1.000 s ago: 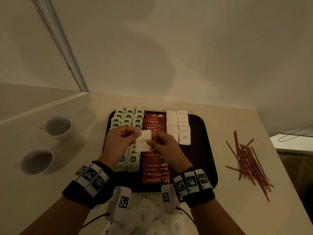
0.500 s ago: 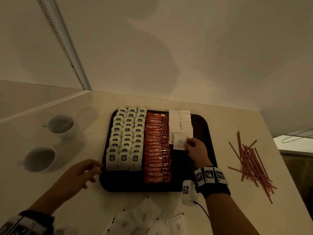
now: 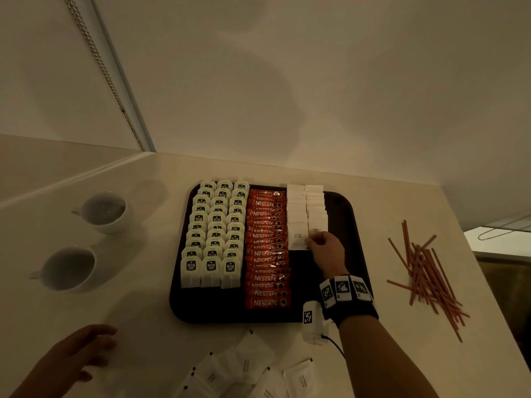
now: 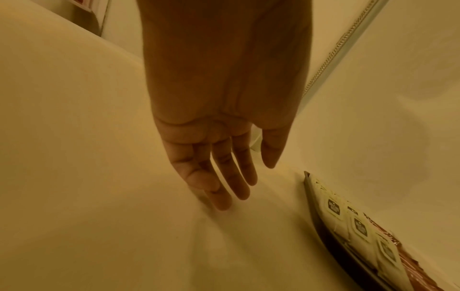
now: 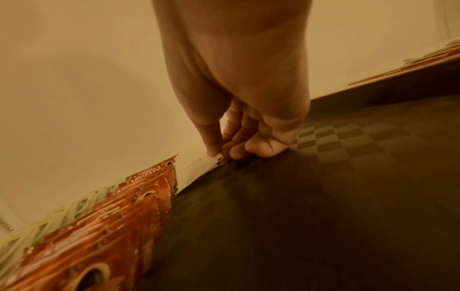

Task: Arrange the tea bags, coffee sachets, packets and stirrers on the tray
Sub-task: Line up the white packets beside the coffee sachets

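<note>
From the head view, a dark tray (image 3: 353, 225) sits on the pale table (image 3: 143, 311). On it stand three columns of tea bags (image 3: 214, 234) with dark labels too small to read surely, then a column of orange coffee sachets (image 3: 265, 254) printed "NESCAFE", then two columns of white packets (image 3: 306, 208). The right hand (image 3: 326, 249) pinches the near corner of the nearest packet (image 3: 297, 238), marked "WHITE SUGAR", which lies at the front of the left white column. Loose white packets (image 3: 250, 366) lie on the table near the tray's front edge, partly cut off by the frame. Reddish stirrers (image 3: 425, 274) lie scattered on the table right of the tray. Two cups (image 3: 105, 211) stand to the left. The left hand (image 3: 77, 354) hovers low at the left, holding nothing.

The left wrist view shows the left hand's fingers (image 4: 224, 177) straight and relaxed over bare table, with the tray's edge at right.

The right wrist view shows thumb and fingers (image 5: 224, 145) pinching the packet's corner on the tray's checkered floor; its print is blurred.
</note>
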The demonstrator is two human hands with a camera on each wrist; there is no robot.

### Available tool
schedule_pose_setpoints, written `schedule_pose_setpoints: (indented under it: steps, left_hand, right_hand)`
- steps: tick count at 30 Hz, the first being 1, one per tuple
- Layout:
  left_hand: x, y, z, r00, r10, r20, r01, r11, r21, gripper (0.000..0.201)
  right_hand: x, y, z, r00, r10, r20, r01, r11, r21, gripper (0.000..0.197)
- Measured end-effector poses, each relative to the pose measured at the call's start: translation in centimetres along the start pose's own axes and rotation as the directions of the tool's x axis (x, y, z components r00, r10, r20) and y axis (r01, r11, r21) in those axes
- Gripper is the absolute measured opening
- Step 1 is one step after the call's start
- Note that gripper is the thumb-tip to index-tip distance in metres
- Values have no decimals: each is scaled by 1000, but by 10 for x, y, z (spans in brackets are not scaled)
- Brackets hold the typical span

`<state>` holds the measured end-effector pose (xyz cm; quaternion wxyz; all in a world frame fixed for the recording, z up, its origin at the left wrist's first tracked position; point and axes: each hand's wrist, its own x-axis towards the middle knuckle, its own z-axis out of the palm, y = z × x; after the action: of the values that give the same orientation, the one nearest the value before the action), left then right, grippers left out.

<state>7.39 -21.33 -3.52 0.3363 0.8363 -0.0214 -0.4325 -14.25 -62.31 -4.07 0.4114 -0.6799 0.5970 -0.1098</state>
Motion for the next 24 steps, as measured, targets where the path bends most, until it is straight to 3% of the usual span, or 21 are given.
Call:
schedule_pose_setpoints:
  steps: [11, 15, 18, 20, 22, 24]
  left_hand:
    - [-9, 12, 7, 999, 46, 25, -45, 999, -24, 17]
    - [-16, 17, 8, 996, 83, 24, -83, 997, -2, 17]
    - [-26, 29, 14, 987, 150, 52, -152, 988, 38, 17]
    - [-35, 41, 23, 969, 227, 93, -234, 969, 75, 16]
    - [-44, 50, 36, 947, 287, 145, -305, 944, 128, 13]
    - [-49, 53, 51, 925, 324, 200, -365, 904, 223, 8]
  right_hand:
    - [-7, -6, 3, 998, -9, -59, 7, 1000, -19, 13]
    - [-30, -14, -10, 993, -120, -25, 121, 991, 63, 13]
    - [-68, -16, -24, 952, -238, 194, 219, 969, 114, 8]
    - [-95, -12, -28, 876, -259, 408, 234, 966, 110, 10]
    - [-119, -5, -27, 796, -222, 562, 258, 966, 16, 15]
    - [-141, 4, -22, 766, -161, 622, 322, 934, -156, 26]
